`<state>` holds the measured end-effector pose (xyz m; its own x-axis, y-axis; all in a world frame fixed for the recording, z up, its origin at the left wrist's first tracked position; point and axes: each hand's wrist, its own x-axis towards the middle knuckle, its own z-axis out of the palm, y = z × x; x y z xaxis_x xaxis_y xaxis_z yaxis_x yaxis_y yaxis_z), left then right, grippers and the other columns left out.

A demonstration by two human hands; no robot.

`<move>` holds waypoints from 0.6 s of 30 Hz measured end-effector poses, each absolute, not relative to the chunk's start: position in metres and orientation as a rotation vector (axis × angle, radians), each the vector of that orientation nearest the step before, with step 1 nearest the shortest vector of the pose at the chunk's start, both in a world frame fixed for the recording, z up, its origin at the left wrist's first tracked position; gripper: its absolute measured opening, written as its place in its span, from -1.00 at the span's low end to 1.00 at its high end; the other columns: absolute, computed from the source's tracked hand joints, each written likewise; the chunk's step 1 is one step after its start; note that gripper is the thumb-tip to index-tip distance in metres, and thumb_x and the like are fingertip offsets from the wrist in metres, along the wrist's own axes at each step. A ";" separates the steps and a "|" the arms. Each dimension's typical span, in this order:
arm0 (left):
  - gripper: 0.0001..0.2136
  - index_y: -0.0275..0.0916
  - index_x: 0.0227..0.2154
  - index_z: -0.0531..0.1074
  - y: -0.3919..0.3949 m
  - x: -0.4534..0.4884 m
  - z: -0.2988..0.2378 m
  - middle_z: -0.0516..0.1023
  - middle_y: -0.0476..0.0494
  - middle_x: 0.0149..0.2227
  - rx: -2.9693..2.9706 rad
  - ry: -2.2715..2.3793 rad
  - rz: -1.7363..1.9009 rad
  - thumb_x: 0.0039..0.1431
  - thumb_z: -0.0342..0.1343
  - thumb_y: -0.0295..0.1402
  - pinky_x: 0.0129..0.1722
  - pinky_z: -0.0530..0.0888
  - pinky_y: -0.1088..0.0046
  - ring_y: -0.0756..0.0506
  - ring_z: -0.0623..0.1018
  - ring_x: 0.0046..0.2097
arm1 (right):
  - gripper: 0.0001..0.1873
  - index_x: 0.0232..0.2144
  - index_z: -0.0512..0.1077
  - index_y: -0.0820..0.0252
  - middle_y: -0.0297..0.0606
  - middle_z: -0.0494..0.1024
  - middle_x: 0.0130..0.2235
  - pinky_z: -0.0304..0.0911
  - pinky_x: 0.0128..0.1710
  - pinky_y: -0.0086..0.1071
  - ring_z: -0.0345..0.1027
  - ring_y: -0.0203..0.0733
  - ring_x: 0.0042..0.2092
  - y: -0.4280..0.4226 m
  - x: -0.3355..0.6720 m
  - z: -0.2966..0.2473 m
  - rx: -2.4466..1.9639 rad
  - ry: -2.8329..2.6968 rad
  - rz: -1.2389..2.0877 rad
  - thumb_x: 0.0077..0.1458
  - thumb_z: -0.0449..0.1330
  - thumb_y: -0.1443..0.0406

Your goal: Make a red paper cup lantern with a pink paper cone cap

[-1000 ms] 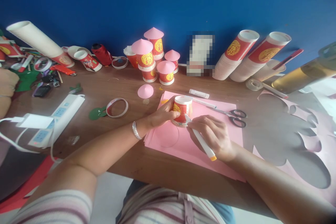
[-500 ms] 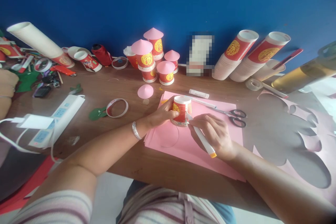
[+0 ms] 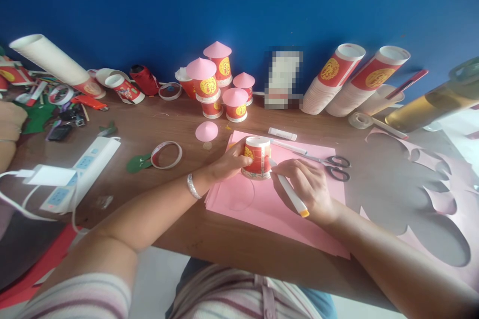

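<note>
My left hand [image 3: 236,159] is wrapped around a short red paper cup [image 3: 258,157] with yellow print and a white seam strip. The cup is held above a stack of pink paper [image 3: 239,209] that bears a faint drawn circle. In my right hand [image 3: 309,184] is a white marker [image 3: 292,194] with an orange end, pinched like a pen. Its tip is against or very near the cup's right side; contact cannot be made out. The marker's cap [image 3: 282,133] seems to be a separate white tube lying behind the cup.
Scissors [image 3: 339,161] lie on the paper's right side. Behind are cup towers with pink cone roofs [image 3: 201,69] and a loose pink cone [image 3: 206,131]. Leaning cup stacks [image 3: 337,72], pink offcuts [image 3: 445,202], a power strip [image 3: 84,169] and a cut cup ring [image 3: 166,154] surround the work.
The cup has turned slightly in my left hand, so its white strip sits further left. My right hand keeps the marker at the cup's side. The whole view has shifted a little.
</note>
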<state>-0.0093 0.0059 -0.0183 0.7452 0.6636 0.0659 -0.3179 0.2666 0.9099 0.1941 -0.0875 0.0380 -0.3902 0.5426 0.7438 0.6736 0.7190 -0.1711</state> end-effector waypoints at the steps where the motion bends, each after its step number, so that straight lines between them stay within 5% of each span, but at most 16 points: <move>1: -0.57 -0.22 0.04 0.41 0.006 -0.010 -0.019 0.56 -0.20 -0.08 1.117 0.369 0.684 0.11 0.28 -0.28 -0.10 0.49 0.30 -0.14 0.56 -0.11 | -0.80 -0.21 0.36 0.19 -0.31 0.49 -0.42 0.27 -0.46 -0.39 0.34 -0.28 -0.46 -0.087 0.194 0.038 -0.924 -2.080 -0.204 0.19 0.13 0.54; 18: -0.54 -0.24 0.04 0.43 0.006 -0.010 -0.016 0.58 -0.22 -0.09 1.132 0.375 0.690 0.07 0.31 -0.25 -0.08 0.49 0.26 -0.19 0.56 -0.09 | -0.80 -0.22 0.34 0.18 -0.33 0.48 -0.44 0.25 -0.45 -0.39 0.32 -0.29 -0.46 -0.086 0.195 0.039 -0.929 -2.089 -0.234 0.19 0.12 0.54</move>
<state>-0.0096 0.0055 -0.0164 0.7373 0.6724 0.0656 -0.3112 0.2518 0.9164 0.1951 -0.0856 0.0388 -0.3932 0.5355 0.7474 0.6875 0.7110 -0.1477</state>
